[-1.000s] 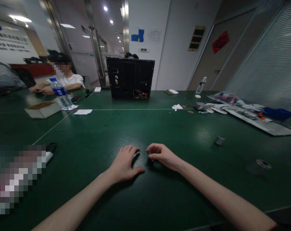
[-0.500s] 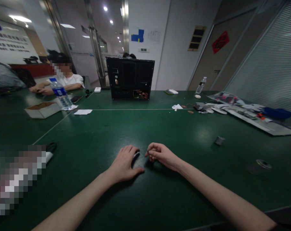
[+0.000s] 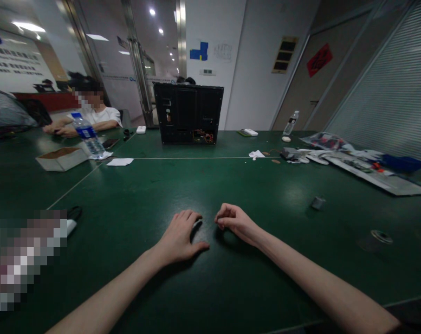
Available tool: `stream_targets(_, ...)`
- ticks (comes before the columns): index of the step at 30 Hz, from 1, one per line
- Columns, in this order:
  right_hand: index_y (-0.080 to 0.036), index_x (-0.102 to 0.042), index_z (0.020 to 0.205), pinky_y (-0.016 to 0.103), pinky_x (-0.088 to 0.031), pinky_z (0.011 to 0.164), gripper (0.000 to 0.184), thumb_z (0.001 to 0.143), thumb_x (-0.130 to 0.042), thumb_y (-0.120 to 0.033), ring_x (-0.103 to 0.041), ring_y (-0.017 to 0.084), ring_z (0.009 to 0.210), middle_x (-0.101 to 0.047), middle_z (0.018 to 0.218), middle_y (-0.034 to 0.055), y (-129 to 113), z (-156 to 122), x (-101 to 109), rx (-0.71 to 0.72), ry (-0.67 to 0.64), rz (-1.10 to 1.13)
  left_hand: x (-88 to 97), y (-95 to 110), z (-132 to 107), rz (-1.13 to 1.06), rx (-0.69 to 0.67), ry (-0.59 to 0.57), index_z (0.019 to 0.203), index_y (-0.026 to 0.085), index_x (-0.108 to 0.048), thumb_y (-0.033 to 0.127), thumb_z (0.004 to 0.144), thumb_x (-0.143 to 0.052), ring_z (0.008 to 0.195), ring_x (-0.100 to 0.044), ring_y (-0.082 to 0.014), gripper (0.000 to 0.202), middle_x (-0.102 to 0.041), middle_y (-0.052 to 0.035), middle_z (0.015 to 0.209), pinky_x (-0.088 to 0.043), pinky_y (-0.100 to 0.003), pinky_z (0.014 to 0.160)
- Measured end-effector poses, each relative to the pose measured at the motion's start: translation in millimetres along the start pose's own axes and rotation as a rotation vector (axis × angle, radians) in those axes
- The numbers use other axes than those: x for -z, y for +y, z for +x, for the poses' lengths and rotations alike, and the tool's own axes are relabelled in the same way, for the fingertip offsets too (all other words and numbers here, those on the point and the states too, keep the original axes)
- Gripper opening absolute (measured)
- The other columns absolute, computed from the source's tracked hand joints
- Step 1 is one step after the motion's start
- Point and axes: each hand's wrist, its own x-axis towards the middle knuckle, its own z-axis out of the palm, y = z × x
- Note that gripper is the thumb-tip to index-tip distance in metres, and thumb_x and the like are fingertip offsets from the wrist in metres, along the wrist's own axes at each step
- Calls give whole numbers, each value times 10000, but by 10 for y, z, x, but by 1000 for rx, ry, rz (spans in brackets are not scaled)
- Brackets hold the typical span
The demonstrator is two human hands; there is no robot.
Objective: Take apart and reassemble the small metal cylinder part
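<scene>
My left hand (image 3: 180,236) rests palm down on the green table (image 3: 144,195), its fingers spread and the thumb held apart. Nothing shows in it. Just to its right, my right hand (image 3: 236,222) is raised a little, with a shadow on the table beneath it. Its thumb and fingertips are pinched together; whether something small is between them I cannot make out. Off to the right of that hand stand a small grey cylinder (image 3: 317,202) and a larger metal cylinder (image 3: 375,241) with a ring-shaped top.
A black panel-like housing (image 3: 187,113) with exposed wires stands at the back. At left are a water bottle (image 3: 88,135), an open box (image 3: 62,160) and a seated person (image 3: 99,116). A board with cluttered parts (image 3: 363,169) lies at right.
My right hand has shifted slightly right and up, away from my left hand, and its fingers have drawn closer together. My left hand has stayed put.
</scene>
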Motion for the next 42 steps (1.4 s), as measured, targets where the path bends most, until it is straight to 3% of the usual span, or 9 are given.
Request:
stream_targets(7, -172, -580, 768, 221, -381, 560, 259, 627, -786, -241, -504, 92, 578, -567, 632, -34, -173, -2, 61, 68, 140, -95, 34, 13, -2, -6, 16, -25, 1178, 212, -494, 549, 706, -652, 1050, -491, -292, 601, -541, -95, 1133, -381, -436, 911)
stream_targets(10, -183, -600, 786, 229, -392, 574, 250, 640, -776, -284, -506, 100, 596, -570, 654, -27, -345, -11, 243, 155, 290, -159, 57, 22, -12, -15, 16, -34, 1182, 208, -493, 554, 716, -641, 1049, -491, -291, 599, -540, -96, 1139, -383, -445, 914)
stream_targets(13, -195, -615, 828, 261, -429, 617, 246, 669, -744, -332, -532, 128, 638, -592, 709, -5, -558, -72, 659, 335, 504, -312, 66, 22, -24, -18, 13, -39, 1196, 211, -483, 556, 727, -633, 1048, -494, -286, 601, -536, -93, 1150, -386, -449, 918)
stream_targets(16, -174, -635, 916, 288, -459, 659, 269, 712, -678, -344, -576, 167, 702, -627, 803, 38, -772, -238, 1238, 477, 861, -718, 62, 14, -34, -17, 13, -37, 1204, 213, -477, 559, 728, -632, 1056, -492, -283, 609, -532, -87, 1158, -387, -448, 922)
stream_targets(19, -160, -667, 972, 267, -450, 726, 250, 799, -559, -305, -598, 169, 754, -655, 911, 75, -948, -496, 1756, 383, 1235, -1223, 55, 6, -39, -18, 10, -35, 1205, 210, -478, 558, 733, -629, 1059, -490, -286, 606, -533, -91, 1155, -388, -448, 922)
stream_targets(24, -136, -676, 1009, 324, -398, 815, 277, 809, -520, -248, -585, 233, 867, -649, 936, 133, -1057, -859, 2228, 162, 1473, -1387, 54, -8, -41, -15, 5, -39, 1199, 204, -484, 566, 724, -633, 1066, -489, -291, 616, -534, -97, 1154, -378, -455, 935)
stream_targets(27, -146, -685, 988, 370, -405, 725, 284, 767, -547, -258, -585, 278, 830, -650, 903, 153, -1009, -943, 2413, -62, 1532, -1417, 58, -14, -46, -9, 7, -42, 1194, 202, -487, 564, 731, -628, 1071, -485, -292, 604, -527, -100, 1161, -375, -456, 939)
stream_targets(31, -191, -715, 866, 348, -395, 587, 226, 680, -605, -256, -585, 278, 712, -661, 814, 126, -933, -958, 2618, -291, 1468, -1402, 75, -10, -55, -6, 10, -50, 1198, 203, -483, 564, 734, -627, 1077, -480, -292, 605, -522, -102, 1165, -369, -462, 944)
stream_targets(42, -209, -704, 868, 334, -405, 603, 220, 696, -613, -311, -603, 273, 749, -676, 860, 104, -881, -973, 2755, -377, 1349, -1432, 74, -22, -62, -18, 12, -45, 1208, 213, -480, 574, 733, -626, 1086, -479, -290, 614, -519, -96, 1173, -363, -462, 950)
